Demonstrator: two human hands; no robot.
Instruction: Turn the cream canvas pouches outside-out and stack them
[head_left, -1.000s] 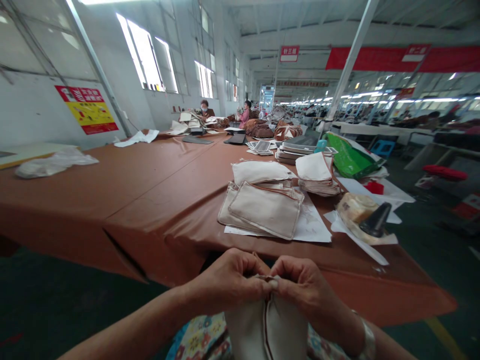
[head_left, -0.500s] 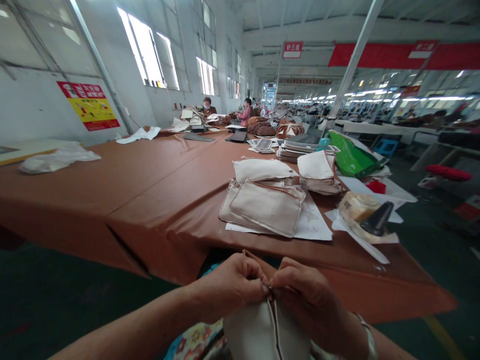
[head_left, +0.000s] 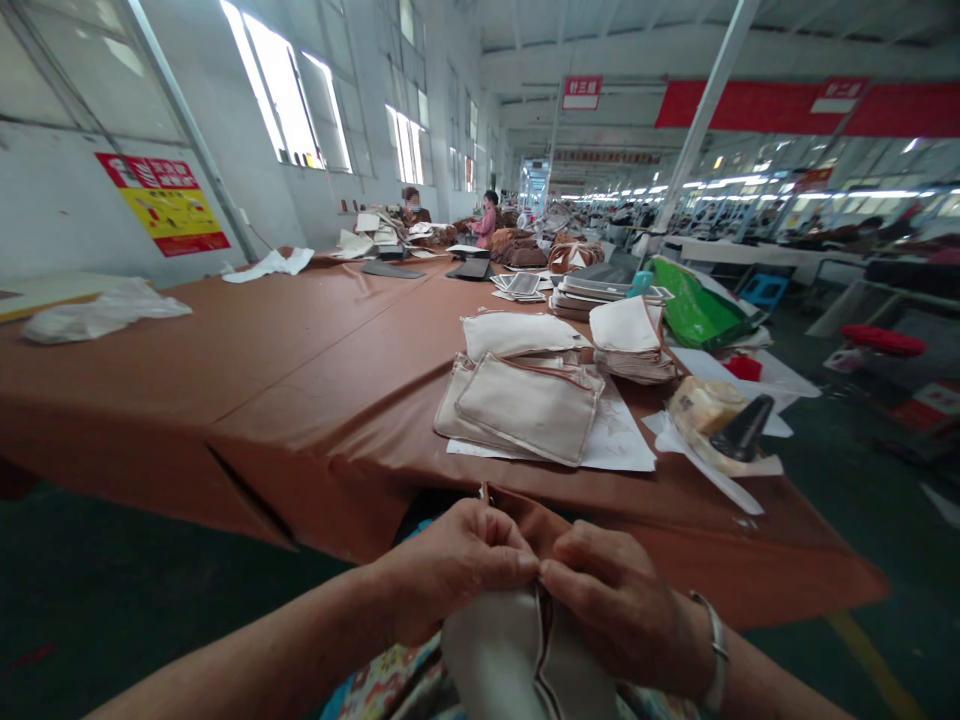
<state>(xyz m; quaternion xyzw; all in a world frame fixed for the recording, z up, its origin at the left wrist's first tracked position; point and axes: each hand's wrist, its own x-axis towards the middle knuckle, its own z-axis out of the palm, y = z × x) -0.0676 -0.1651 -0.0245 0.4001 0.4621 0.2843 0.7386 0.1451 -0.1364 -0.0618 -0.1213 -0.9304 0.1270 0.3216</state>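
Note:
In my lap, below the table edge, lies a cream zippered pouch (head_left: 495, 650) with a dark zipper opening running down its middle and brown material at its far end. My left hand (head_left: 469, 565) pinches the pouch's edge at the zipper, thumb and finger together. Close against it, my right hand (head_left: 619, 600), with a bracelet at the wrist, pinches the other side of the same spot. The fingertips nearly touch, and what lies exactly between them is hidden. On the table ahead, several similar cream pouches (head_left: 529, 405) lie overlapped on white paper (head_left: 622, 440).
A stack of cream pieces (head_left: 630, 335) stands behind the pouches on the brown-covered table (head_left: 300, 370). To the right are a dark cone-shaped object (head_left: 742, 430), a yellowish block (head_left: 705, 403) and a green bag (head_left: 697, 305). Two people (head_left: 486, 220) are at the far end.
The view has shifted slightly. Both hands stay pinched at the zipper; the right fingers have shifted a little, and the pouch's opening bends more below them.

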